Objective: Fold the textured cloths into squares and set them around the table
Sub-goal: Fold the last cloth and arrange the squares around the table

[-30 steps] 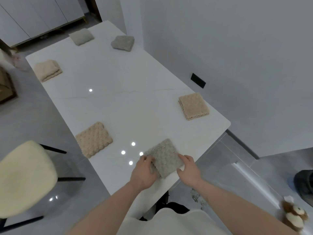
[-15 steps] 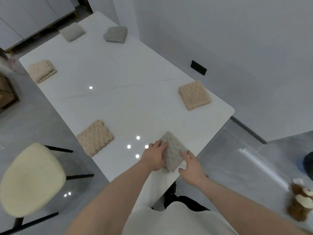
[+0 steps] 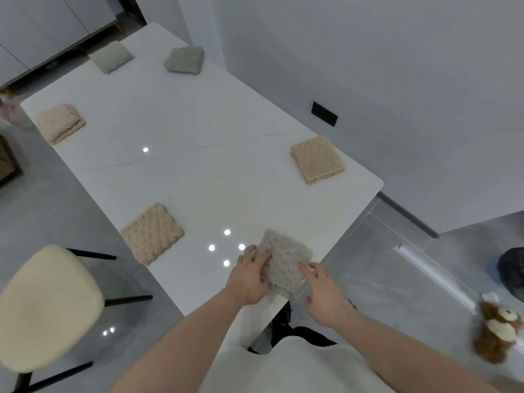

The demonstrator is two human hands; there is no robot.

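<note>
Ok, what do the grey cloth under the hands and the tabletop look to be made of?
Grey cloth: soft, thick textile with a raised bubble weave, matte; probably plush microfibre or knit, hard to say which. It dents under the left hand and the right hand.

Tabletop: hard, glossy white slab with faint grey veins and sharp light reflections; marble or sintered stone, possibly imitation.

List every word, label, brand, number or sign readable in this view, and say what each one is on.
None: no readable text in the head view.
The folded cloths, such as the grey cloth under the hands, carry only a bumpy texture, with no visible tag.
The white table shows only veining and light reflections.
The dark wall plate is blank.
The plush toy on the floor shows no label.
</note>
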